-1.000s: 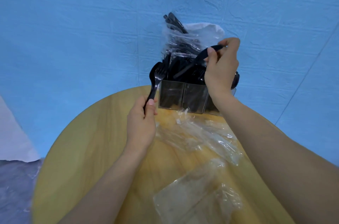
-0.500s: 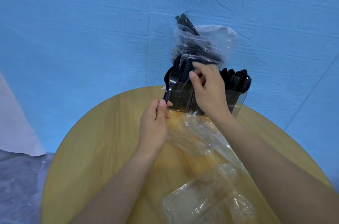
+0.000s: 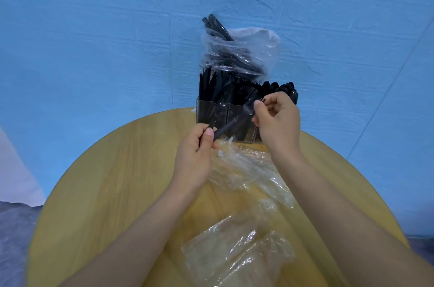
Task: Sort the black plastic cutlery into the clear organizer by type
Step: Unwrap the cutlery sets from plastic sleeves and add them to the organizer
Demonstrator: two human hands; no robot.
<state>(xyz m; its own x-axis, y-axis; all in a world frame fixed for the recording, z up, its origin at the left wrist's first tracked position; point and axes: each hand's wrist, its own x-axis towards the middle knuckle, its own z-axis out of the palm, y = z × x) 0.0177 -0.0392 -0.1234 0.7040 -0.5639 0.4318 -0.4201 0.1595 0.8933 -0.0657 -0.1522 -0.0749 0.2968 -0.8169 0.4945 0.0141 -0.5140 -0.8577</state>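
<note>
A clear organizer (image 3: pixel 211 111) stands at the far edge of the round table, with black knives on its left, forks in the middle and spoons (image 3: pixel 279 87) on its right. Behind it leans a clear bag of black cutlery (image 3: pixel 237 56). My left hand (image 3: pixel 196 157) pinches the handle end of a black fork (image 3: pixel 237 118) in front of the organizer. My right hand (image 3: pixel 278 120) pinches the tines end of the same fork. A second black handle also seems to sit in my left hand.
Crumpled clear plastic wrappers (image 3: pixel 246 169) lie on the wooden table (image 3: pixel 112 181) between my arms, and a flatter clear bag (image 3: pixel 234 254) lies nearer to me. A blue wall is close behind the organizer.
My right hand dropped its piece into the organizer, then came down to the fork in my left hand. The fork has tilted from upright to slanting right, and both hands now hold it.
</note>
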